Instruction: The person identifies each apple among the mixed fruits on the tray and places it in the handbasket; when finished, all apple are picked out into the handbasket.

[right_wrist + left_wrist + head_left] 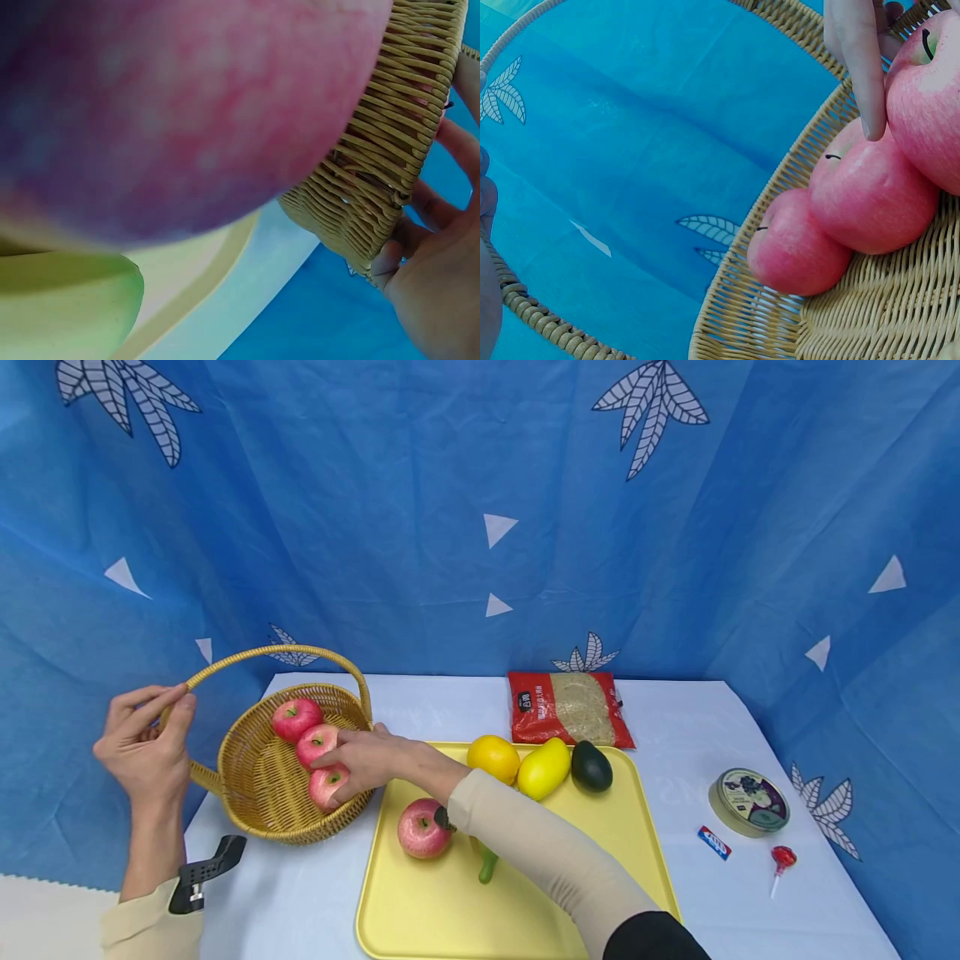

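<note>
My left hand (146, 739) grips the arched handle (273, 650) of a wicker basket (255, 760), which is tilted toward me. Three red apples lie in a row inside: a far apple (296, 719), a middle apple (315, 743) and a near apple (324, 785). Reaching over the basket's right rim, my right hand (371, 760) holds the near apple between thumb and fingers. In the left wrist view one straight finger (862, 75) lies against the middle apple (874, 195), beside the near apple (930, 105).
A yellow tray (420, 918) holds another apple (422, 831), an orange (493, 757), a yellow mango-like fruit (544, 768), an avocado (591, 768) and a banana (487, 868), mostly hidden under my right arm. Behind lies a red bag (570, 708). Rightward are a round tin (750, 802), small packet (714, 842) and lollipop (783, 858).
</note>
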### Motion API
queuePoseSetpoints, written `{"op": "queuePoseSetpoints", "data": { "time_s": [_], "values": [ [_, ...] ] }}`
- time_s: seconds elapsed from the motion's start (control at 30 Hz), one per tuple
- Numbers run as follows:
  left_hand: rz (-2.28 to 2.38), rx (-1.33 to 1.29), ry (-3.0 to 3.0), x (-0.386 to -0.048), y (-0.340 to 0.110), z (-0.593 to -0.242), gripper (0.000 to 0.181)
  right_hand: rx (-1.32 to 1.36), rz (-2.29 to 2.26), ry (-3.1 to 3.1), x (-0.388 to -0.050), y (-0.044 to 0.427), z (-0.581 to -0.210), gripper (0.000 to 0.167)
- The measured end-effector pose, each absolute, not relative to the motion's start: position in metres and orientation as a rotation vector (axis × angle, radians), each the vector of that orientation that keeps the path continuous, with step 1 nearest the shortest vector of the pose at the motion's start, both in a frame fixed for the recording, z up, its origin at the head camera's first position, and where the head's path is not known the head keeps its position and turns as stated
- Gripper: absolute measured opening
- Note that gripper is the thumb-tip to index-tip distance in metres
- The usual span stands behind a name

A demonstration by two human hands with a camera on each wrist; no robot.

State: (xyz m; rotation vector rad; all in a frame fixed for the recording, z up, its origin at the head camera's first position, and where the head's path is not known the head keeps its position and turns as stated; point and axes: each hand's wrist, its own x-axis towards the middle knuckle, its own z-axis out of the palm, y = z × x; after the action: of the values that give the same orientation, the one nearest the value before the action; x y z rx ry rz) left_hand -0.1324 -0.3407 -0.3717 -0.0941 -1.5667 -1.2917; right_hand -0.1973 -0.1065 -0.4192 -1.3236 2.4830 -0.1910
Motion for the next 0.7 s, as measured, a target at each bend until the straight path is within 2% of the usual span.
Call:
{"op": "queuePoseSetpoints", "data": {
  "time_s": [0.27, 0.7],
  "values": [
    [-1.288, -0.090, -1.569, -0.1328, -0.3415, -0.3714, 0.016, -1.286, -0.229, 2.465, -0.1991, -0.1049, -0.4172, 0.058],
    [-1.294, -0.090, -1.580, -0.1312, -0.3401, -0.3704, 0.015, -1.322, -0.238, 2.467, -0.2000, -0.1022, -0.4159, 0.053]
  ]
}}
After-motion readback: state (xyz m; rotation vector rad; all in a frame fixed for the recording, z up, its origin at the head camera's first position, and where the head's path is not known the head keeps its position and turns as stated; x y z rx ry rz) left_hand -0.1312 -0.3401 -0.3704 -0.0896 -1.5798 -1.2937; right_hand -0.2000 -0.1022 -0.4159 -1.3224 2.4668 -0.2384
